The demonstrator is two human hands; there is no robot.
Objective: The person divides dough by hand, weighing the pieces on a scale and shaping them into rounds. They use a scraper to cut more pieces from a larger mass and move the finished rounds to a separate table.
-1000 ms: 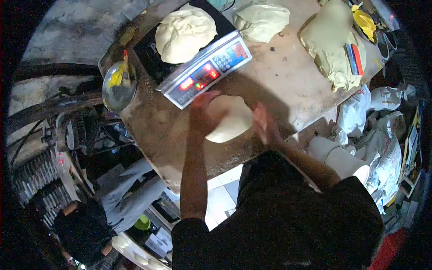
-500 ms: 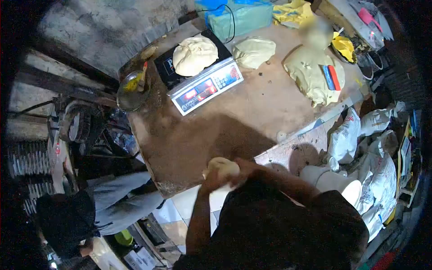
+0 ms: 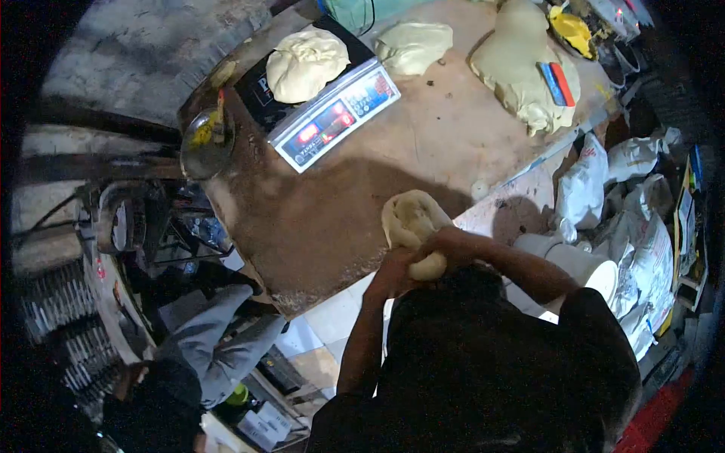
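Note:
A lump of pale dough [image 3: 411, 215] lies at the front edge of the brown table, stretched toward my body. My left hand [image 3: 393, 272] is closed on its near part from the left. From the right, my right hand [image 3: 447, 248] grips the same dough, close beside the left. A rounded end of dough bulges out below, between the two hands. Farther back, a large dough ball [image 3: 308, 65] rests on the black top of a digital scale [image 3: 334, 121] with a lit red display.
Another dough piece [image 3: 413, 47] and a large dough mass [image 3: 521, 75] with a red-and-blue scraper [image 3: 556, 84] lie behind. A bowl with a brush [image 3: 206, 145] stands left. White sacks [image 3: 581, 181] and a bucket [image 3: 593, 281] are right. A person [image 3: 158, 392] is at lower left.
Both hands have moved a little right with the dough, which now extends forward past them onto the table. The view has shifted, and the person at lower left has moved.

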